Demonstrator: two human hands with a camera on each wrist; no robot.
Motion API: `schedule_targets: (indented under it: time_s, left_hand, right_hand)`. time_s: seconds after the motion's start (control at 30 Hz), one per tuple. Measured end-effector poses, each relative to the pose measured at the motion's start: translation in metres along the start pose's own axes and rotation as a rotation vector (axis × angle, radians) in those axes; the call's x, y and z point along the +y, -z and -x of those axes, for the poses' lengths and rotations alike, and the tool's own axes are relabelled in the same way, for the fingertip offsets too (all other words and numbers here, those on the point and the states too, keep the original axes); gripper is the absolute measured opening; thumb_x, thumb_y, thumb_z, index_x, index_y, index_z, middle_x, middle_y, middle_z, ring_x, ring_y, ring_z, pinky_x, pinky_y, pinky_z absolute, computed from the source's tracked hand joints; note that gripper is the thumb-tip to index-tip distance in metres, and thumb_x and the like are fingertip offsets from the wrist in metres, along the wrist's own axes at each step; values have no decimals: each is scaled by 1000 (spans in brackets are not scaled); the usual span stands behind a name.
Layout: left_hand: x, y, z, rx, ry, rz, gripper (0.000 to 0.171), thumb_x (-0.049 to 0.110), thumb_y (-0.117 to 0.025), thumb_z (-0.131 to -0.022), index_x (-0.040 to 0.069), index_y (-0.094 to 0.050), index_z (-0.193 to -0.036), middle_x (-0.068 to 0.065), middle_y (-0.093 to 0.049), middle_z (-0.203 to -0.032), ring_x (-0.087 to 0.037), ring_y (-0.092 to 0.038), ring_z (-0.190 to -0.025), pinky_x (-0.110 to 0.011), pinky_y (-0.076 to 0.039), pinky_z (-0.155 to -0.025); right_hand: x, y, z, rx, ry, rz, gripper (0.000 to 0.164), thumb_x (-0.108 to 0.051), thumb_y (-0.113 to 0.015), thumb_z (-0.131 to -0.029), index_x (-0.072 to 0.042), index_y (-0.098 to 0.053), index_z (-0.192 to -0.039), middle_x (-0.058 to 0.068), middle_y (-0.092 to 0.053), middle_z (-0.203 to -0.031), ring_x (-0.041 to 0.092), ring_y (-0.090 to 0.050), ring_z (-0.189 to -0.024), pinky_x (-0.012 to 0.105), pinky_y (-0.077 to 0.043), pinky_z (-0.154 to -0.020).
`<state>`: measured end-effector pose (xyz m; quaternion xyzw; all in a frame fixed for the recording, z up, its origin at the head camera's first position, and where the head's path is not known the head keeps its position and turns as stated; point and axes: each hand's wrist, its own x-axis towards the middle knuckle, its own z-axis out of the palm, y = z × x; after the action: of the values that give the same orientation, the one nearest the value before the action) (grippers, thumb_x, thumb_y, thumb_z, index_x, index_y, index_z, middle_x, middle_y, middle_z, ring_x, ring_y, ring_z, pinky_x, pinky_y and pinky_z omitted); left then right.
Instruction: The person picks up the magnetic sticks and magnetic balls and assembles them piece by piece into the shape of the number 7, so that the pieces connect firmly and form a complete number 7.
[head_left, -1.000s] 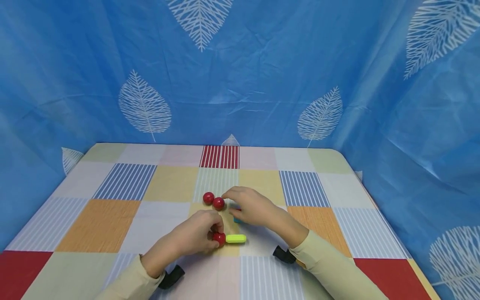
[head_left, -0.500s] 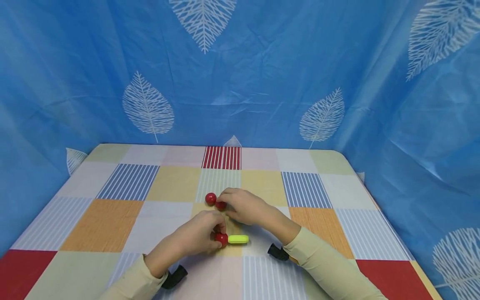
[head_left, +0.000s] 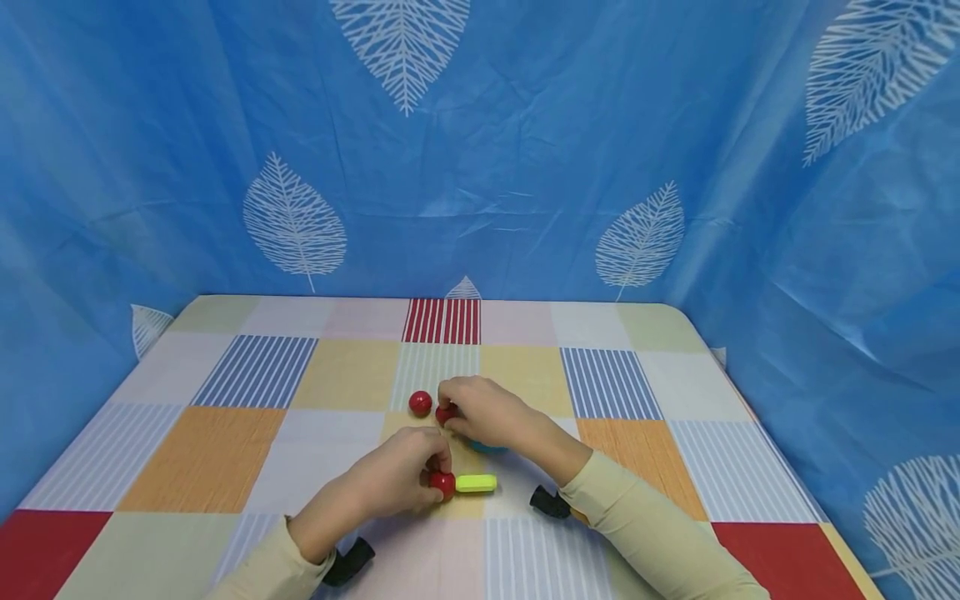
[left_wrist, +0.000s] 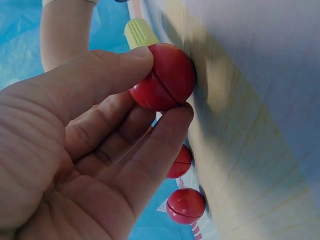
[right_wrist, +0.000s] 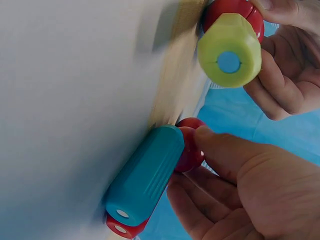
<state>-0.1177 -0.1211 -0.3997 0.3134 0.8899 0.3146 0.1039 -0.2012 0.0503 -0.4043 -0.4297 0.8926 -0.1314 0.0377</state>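
Observation:
My left hand (head_left: 393, 477) pinches the red ball head of a small maraca (left_wrist: 172, 75) between thumb and fingertip, low over the cloth. Its yellow handle (head_left: 476, 483) points right, and its end with a blue dot faces the right wrist camera. Farther back, my right hand (head_left: 491, 414) pinches the red ball of a second maraca, whose teal handle (right_wrist: 145, 175) slants back beneath that hand. A third red ball (head_left: 420, 403) sits just left of it on the cloth. Behind the teal handle, a red handle (right_wrist: 127, 231) is mostly hidden.
A patchwork-patterned cloth (head_left: 322, 450) covers the table. Blue curtains (head_left: 480, 150) with white leaf prints hang behind it and at both sides. Dark wrist straps (head_left: 551, 502) show under both sleeves.
My right hand has moved left from beside the second maraca's ball and now pinches it. That ball has shifted slightly right, opening a gap to the third. My left hand keeps its hold.

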Motion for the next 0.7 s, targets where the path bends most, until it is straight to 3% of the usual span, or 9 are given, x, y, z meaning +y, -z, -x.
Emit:
schedule_targets:
  time_s: [0.3, 0.7]
  left_hand:
    - [2, -1, 0, 4, -2, -1, 21, 3, -81, -74, 12, -62, -77, 8, -58, -72, -6, -55, -67, -20, -47, -60]
    - [3, 0, 1, 8, 12, -5, 22, 3, -81, -74, 12, -61, -78, 6, -56, -77, -7, -54, -69, -20, -47, -60]
  right_hand:
    - [0, 0, 5, 10, -14, 15, 22, -18, -74, -88, -11, -66, -107, -3, -60, -95, 8, -53, -82, 20, -47, -73]
    - [0, 5, 21, 90, 45, 24, 19, -16, -74, -86, -11, -67, -103, -3, -60, -95, 7, -53, -83, 20, -47, -72]
